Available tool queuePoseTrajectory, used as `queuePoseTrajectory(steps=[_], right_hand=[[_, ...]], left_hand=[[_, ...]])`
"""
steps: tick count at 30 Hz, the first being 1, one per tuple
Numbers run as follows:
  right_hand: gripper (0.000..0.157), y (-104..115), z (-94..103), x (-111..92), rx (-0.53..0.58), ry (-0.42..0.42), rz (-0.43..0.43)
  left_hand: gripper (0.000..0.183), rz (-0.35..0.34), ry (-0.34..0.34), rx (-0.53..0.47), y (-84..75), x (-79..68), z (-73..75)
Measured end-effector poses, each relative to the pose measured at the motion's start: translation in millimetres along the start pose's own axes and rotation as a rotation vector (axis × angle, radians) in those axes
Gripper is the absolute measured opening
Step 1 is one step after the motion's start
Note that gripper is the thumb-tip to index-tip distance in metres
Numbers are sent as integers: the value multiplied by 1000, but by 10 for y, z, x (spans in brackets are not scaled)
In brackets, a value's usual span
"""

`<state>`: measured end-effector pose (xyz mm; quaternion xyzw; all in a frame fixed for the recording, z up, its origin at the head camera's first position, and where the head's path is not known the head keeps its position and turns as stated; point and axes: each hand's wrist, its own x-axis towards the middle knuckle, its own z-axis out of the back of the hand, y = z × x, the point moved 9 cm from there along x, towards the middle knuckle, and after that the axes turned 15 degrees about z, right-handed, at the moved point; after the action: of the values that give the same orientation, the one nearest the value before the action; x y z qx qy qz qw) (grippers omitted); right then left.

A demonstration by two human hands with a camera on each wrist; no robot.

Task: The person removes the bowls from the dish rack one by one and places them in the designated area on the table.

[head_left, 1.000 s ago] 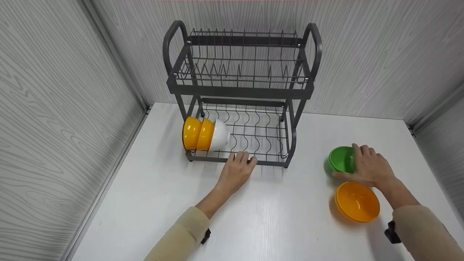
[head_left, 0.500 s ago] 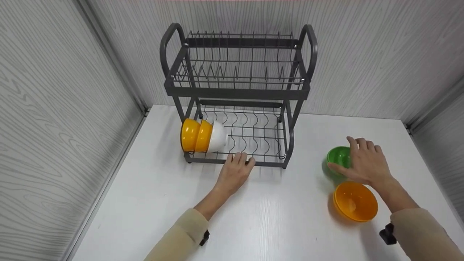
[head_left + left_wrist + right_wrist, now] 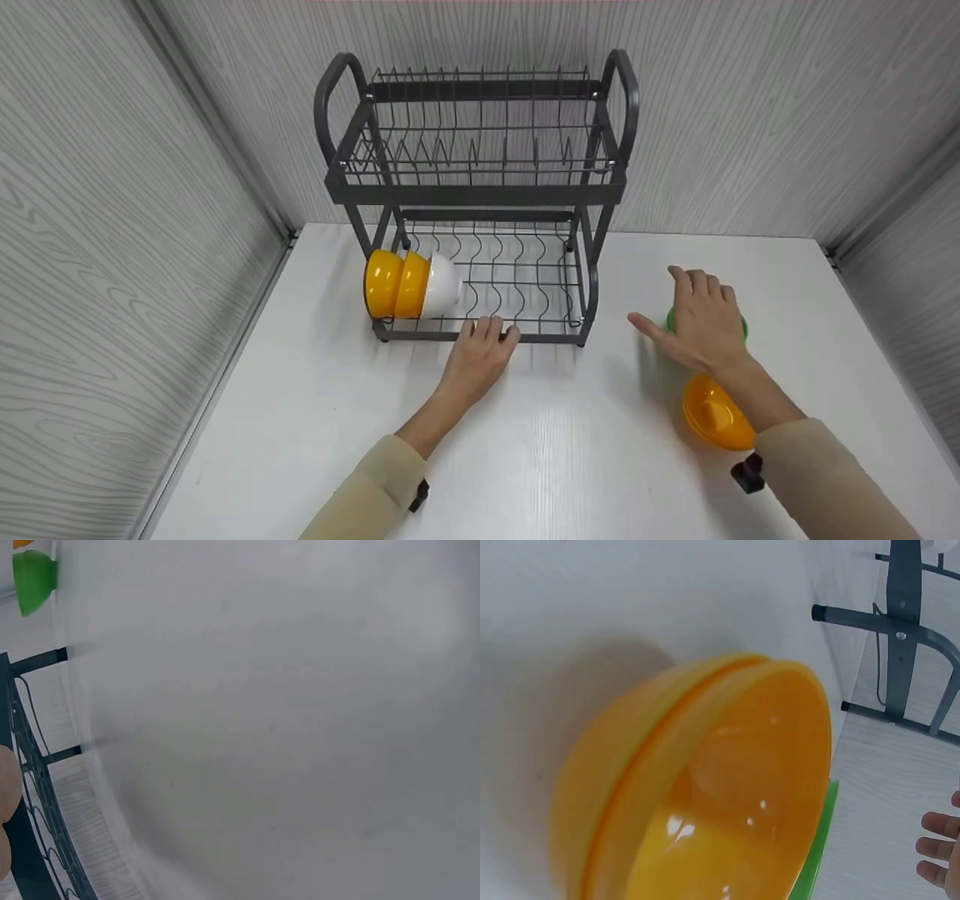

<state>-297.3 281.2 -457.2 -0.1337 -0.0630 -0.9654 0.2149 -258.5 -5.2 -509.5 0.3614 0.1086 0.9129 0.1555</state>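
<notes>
My left hand (image 3: 476,356) rests at the dark dish rack (image 3: 480,195), its fingers curled over the lower front rail (image 3: 551,338). In the left wrist view only fingertips (image 3: 7,784) show at that rail. My right hand (image 3: 701,322), fingers straight and thumb spread wide, hovers over the green bowl (image 3: 34,581) and holds nothing. It hides most of that bowl in the head view. Below my right wrist, two nested orange bowls (image 3: 735,765) lie tilted on the table, partly covered by my forearm in the head view.
On the rack's lower left tier, two orange bowls (image 3: 384,285) and a white bowl (image 3: 442,285) stand on their sides, nested in a row. The upper tier has wire dividers (image 3: 472,154). Grained panels (image 3: 750,112) enclose the white table (image 3: 555,450).
My right hand has come off the green bowl's rim and shifted left, its fingers spreading. My left hand stays at the rack's rail. The head view has panned slightly.
</notes>
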Motion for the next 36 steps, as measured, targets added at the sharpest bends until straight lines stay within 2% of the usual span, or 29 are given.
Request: queuePoseTrajectory(steps=[7, 14, 20, 31, 36], right_hand=[[98, 245, -83, 149, 59, -66, 14], [94, 392, -147, 218, 82, -146, 5], [93, 496, -296, 269, 77, -110, -18], [81, 660, -566, 306, -25, -43, -12], [74, 693, -606, 353, -36, -46, -1]], left_hand=[[17, 4, 4, -2, 2, -13, 3], [18, -5, -6, -20, -2, -13, 19], [18, -1, -1, -23, 6, -6, 8], [13, 5, -58, -33, 8, -7, 33], [25, 6, -72, -27, 14, -12, 31]])
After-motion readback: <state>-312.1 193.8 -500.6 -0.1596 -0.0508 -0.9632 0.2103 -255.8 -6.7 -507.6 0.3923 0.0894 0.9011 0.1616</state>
